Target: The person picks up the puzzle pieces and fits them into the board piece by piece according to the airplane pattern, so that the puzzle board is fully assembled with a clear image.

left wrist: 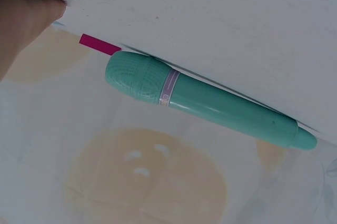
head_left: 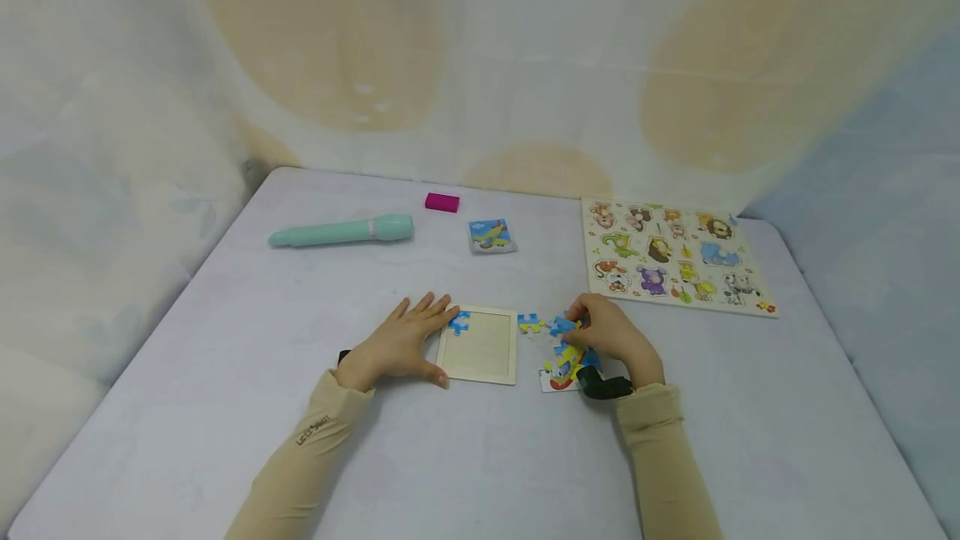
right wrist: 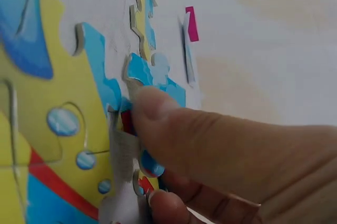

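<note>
Puzzle tray (head_left: 483, 352) sits just below centre of the head view, one blue piece (head_left: 459, 322) in its upper-left corner. Left hand (head_left: 393, 347): fingers spread apart, lying along the tray's left edge, fingertips by that piece. Right hand (head_left: 611, 332): thumb and fingers bent in among the puzzle pieces (head_left: 559, 372), right of the tray; we can't tell whether they pinch one.

Risks we'd flag: a crowded pick could drag neighbours along, since pieces lie touching; a left-hand slip could shift the tray or knock the corner piece loose; a wrongly turned piece wouldn't seat.

Orientation: tray looks near square, so no clear long axis; its sides run roughly along the frame. The blue-yellow piece (head_left: 530, 323) right of it lies lengthwise left to right.
</note>
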`<state>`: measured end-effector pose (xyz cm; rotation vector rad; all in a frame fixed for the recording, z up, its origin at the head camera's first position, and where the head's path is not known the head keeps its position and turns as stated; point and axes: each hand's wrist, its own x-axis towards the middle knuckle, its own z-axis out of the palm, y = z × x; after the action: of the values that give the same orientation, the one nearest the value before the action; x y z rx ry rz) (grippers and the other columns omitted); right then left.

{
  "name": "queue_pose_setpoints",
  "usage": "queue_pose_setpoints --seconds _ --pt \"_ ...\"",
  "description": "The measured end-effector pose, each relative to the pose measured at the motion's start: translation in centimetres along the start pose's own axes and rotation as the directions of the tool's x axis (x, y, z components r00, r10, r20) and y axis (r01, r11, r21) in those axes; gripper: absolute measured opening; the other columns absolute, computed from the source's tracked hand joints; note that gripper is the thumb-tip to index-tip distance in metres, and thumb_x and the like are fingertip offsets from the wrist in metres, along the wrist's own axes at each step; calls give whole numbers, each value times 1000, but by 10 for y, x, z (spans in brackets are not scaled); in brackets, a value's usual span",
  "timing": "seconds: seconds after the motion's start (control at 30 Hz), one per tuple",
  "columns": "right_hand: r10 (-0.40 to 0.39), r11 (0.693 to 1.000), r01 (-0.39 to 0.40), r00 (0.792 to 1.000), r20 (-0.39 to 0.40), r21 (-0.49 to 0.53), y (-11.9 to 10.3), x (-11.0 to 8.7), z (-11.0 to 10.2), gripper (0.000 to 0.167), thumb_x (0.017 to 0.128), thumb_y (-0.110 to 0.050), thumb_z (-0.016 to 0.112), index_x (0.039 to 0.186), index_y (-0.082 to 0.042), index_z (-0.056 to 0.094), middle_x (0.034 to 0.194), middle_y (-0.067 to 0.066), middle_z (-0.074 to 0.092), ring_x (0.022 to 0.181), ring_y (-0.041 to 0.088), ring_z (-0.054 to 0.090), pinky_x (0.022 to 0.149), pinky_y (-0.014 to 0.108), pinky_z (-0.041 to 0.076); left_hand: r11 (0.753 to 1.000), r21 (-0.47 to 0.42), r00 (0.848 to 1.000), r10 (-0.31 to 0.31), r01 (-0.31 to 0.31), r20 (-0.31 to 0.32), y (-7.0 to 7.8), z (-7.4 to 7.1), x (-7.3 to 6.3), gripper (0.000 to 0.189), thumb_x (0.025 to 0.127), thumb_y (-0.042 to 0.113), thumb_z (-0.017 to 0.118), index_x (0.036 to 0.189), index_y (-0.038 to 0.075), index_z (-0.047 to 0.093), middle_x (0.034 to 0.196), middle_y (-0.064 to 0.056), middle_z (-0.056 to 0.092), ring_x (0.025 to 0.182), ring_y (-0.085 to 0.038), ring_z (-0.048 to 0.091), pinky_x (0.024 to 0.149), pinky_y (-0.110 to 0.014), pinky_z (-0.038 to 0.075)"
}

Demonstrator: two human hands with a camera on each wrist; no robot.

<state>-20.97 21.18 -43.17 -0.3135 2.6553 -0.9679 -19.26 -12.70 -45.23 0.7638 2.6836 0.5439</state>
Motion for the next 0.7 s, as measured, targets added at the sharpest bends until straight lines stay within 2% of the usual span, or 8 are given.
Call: queue_pose_setpoints --seconds 0.2,0.33,0.47,0.7 --pt "27 999 -27 1000 -6 39 -1 -1 -1 15 91 -14 66 97 -3 59 90 11 63 74 18 55 61 27 48 1000 -3 1000 0 0 3 0 -1 0 112 64 54 84 154 17 28 163 -6 19 152 -32 8 121 -59 4" --pt "34 999 -34 999 -23 28 -1 1 -1 14 93 -16 64 97 -3 60 88 10 62 72 17 54 60 26 48 1000 -3 1000 1 -1 0 0 -1 -1 113 63 53 85 154 17 28 163 -7 19 152 -32 9 120 -59 5" --pt "58 996 -56 998 -32 66 -4 2 1 15 94 -16 62 100 -3 61 88 10 63 70 16 57 59 27 50 1000 -5 1000 0 0 1 1 -2 -1 113 63 53 85 154 17 29 163 -7 19 152 -32 9 120 -59 5" --pt "58 991 -42 991 -120 126 -10 5 6 19 93 -12 62 109 -2 63 97 14 68 75 14 65 65 26 51 1000 -5 1000 2 -2 -1 2 -2 -2 112 63 53 85 153 16 29 162 -7 20 152 -32 10 120 -59 5"
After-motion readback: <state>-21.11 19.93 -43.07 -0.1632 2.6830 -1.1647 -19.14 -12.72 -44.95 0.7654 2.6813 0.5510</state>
